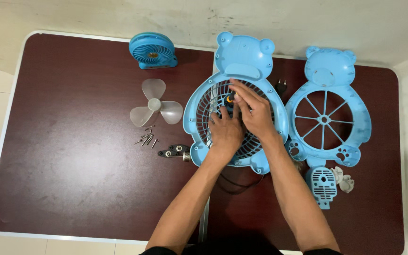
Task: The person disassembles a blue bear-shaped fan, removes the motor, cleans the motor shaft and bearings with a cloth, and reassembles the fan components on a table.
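Working at the hub of the bear-shaped fan housing [236, 101] lying mid-tabletop [72, 141], the right hand [256, 111] pinches a small screwdriver [231, 98] while the left hand [225, 132] presses flat, fingers spread, beside it. Keeping the tool upright should prevent slipping; loose screws [146, 139] lie left of the housing.

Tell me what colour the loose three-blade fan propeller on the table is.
The propeller is translucent pale grey, almost clear; the head view shows it best.

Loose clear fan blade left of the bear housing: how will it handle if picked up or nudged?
The fan blade looks like thin translucent plastic, so probably very light and a bit flexible. Lying flat on the table, it would likely slide rather than roll.
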